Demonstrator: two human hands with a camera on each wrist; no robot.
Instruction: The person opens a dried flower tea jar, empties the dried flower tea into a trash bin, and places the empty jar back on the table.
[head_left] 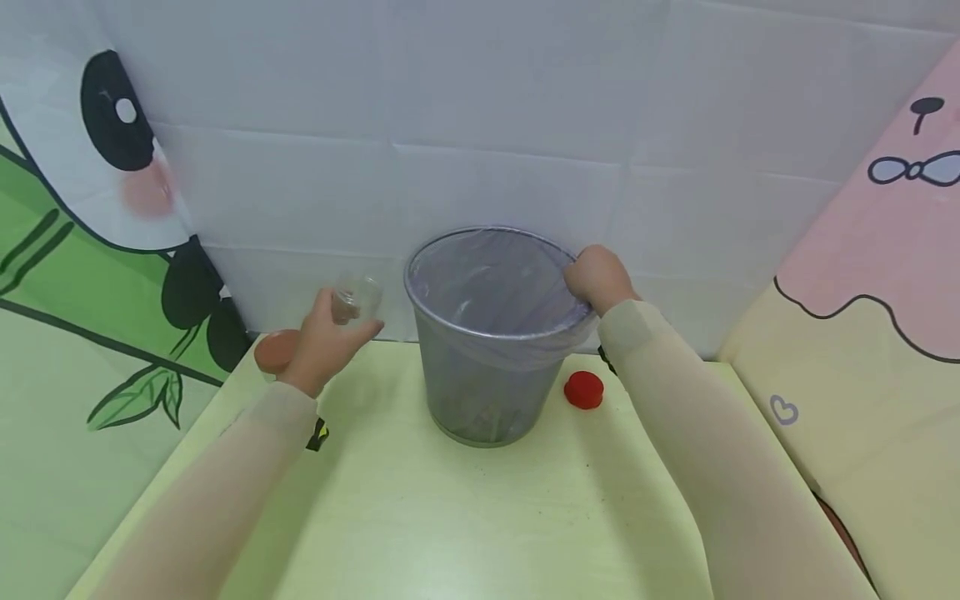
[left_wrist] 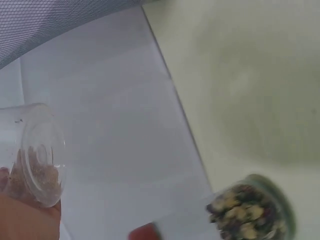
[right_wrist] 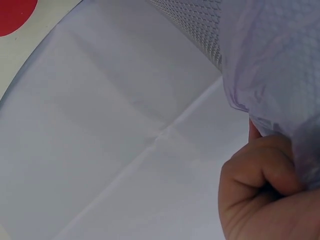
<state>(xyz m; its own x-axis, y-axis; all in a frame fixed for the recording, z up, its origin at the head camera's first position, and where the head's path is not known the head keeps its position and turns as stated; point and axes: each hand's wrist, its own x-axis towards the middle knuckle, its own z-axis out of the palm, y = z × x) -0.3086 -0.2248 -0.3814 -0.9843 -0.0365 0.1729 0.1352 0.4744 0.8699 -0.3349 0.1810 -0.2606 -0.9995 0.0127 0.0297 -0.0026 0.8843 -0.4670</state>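
Step in hand, by judgement: emptying clear jar (head_left: 356,302) into mesh bin (head_left: 491,379); left hand (head_left: 324,342) fingers curled round jar, just left of bin rim; right hand (head_left: 598,279) fingers pinching liner (head_left: 495,287) at rim; next, probably: carry jar over opening, tilt mouth downward.

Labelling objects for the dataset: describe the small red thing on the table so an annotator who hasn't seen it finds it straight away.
Start at the grey mesh bin with a pale liner, standing at the back of the yellow-green table. The red cap lies flat on the tabletop just right of the bin's base, below the right hand gripping the bin rim. It is the only bright red, round, low item there.
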